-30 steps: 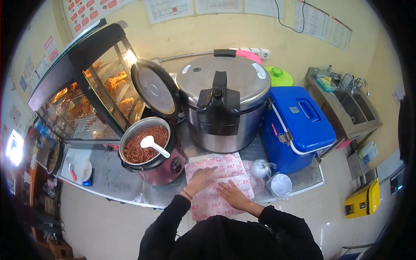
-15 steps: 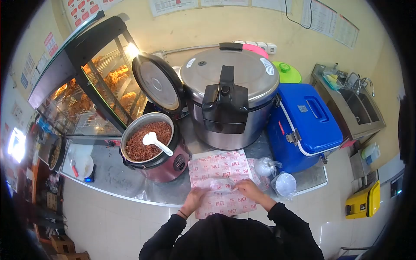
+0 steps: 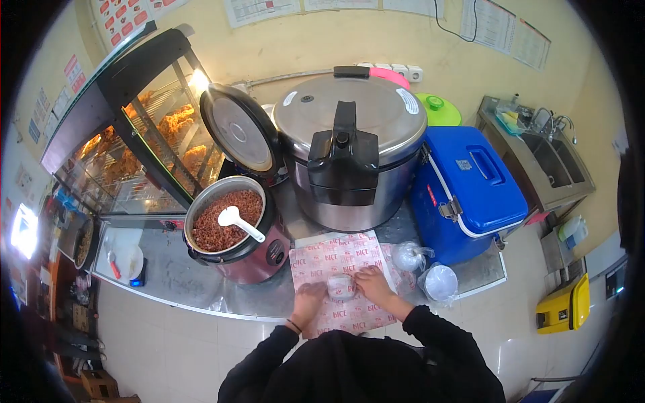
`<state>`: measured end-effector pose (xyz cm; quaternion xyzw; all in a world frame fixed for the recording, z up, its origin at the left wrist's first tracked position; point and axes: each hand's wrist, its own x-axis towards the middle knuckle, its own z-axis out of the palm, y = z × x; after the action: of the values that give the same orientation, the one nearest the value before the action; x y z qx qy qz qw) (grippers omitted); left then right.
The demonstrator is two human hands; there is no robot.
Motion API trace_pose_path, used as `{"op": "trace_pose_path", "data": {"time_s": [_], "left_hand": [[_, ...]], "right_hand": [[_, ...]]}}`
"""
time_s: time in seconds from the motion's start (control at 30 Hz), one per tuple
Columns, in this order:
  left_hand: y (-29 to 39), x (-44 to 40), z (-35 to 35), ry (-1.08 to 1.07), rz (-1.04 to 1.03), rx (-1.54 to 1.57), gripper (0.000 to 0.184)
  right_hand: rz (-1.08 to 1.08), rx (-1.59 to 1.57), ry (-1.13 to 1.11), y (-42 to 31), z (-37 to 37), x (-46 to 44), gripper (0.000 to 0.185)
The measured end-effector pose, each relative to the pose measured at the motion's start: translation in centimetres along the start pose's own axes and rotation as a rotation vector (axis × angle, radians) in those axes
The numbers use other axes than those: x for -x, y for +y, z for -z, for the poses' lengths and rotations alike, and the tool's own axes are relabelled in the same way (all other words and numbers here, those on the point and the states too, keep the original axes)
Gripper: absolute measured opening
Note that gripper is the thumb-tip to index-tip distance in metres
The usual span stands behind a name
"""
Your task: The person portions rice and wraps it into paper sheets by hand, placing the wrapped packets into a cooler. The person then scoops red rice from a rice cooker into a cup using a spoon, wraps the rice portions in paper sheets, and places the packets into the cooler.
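A small bundle [image 3: 341,287] wrapped in white paper with red print lies on a stack of printed wrapping paper [image 3: 316,258] at the counter's front edge. What the bundle holds is hidden. My left hand [image 3: 308,301] is at its left side, fingers curled in and closed at the paper. From the right, my right hand [image 3: 373,285] reaches over with bent fingers on the bundle's right side. Right of the paper are a knotted clear plastic bag with something white [image 3: 408,256] and a white bowl in clear plastic [image 3: 441,283].
Left of the paper, an open rice cooker [image 3: 252,252] holds reddish rice [image 3: 211,221] with a white rice paddle [image 3: 240,222] on it. Behind stand a large steel cooker [image 3: 349,127] and a blue cool box [image 3: 470,181]. A lit glass cabinet [image 3: 144,144] with fried chicken occupies the left.
The raised paper flaps between my hands are folded down into a compact rounded bundle. My right hand has moved slightly left and up, my left hand slightly right.
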<state>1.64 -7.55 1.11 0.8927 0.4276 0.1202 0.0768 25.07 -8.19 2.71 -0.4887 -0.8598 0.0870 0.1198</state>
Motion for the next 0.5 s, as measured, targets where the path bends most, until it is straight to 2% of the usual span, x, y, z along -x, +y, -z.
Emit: {"op": "trace_pose_path", "data": {"time_s": [0.03, 0.07, 0.13, 0.17, 0.2, 0.3, 0.33, 0.43, 0.5], "left_hand": [[0.5, 1.0, -1.6, 0.114, 0.011, -0.035, 0.032], [1.1, 1.6, -2.9, 0.015, 0.072, -0.134, 0.045], [3.8, 1.9, -1.5, 0.025, 0.119, -0.196, 0.054], [4.5, 1.9, -0.9, 0.036, 0.145, -0.230, 0.059], [4.4, 2.1, -1.2, -0.060, 0.178, -0.112, 0.072], [5.6, 1.3, -0.5, 0.057, 0.256, -0.050, 0.062], [5.3, 0.8, 0.2, 0.027, 0.251, -0.031, 0.057], [4.1, -1.7, 2.7, -0.005, 0.232, 0.016, 0.042], [3.2, -3.6, 3.7, 0.039, 0.211, 0.031, 0.034]], "right_hand": [[0.060, 0.065, 0.095, -0.3, -1.3, 1.0, 0.042], [0.034, 0.138, 0.100, -1.0, -2.4, 2.0, 0.044], [-0.013, 0.284, 0.110, -2.3, -3.8, 3.0, 0.049], [-0.059, 0.168, 0.091, -2.6, -3.3, 2.8, 0.051], [-0.106, 0.050, 0.073, -3.3, -2.6, 2.9, 0.054], [-0.251, -0.135, 0.061, -4.1, -3.5, 2.5, 0.059], [-0.298, -0.164, 0.070, -3.8, -4.3, 1.9, 0.060], [-0.506, -0.396, -0.179, -2.4, -6.2, -0.5, 0.066], [-0.685, -1.301, -0.055, -4.4, 2.1, -2.3, 0.066]]}}
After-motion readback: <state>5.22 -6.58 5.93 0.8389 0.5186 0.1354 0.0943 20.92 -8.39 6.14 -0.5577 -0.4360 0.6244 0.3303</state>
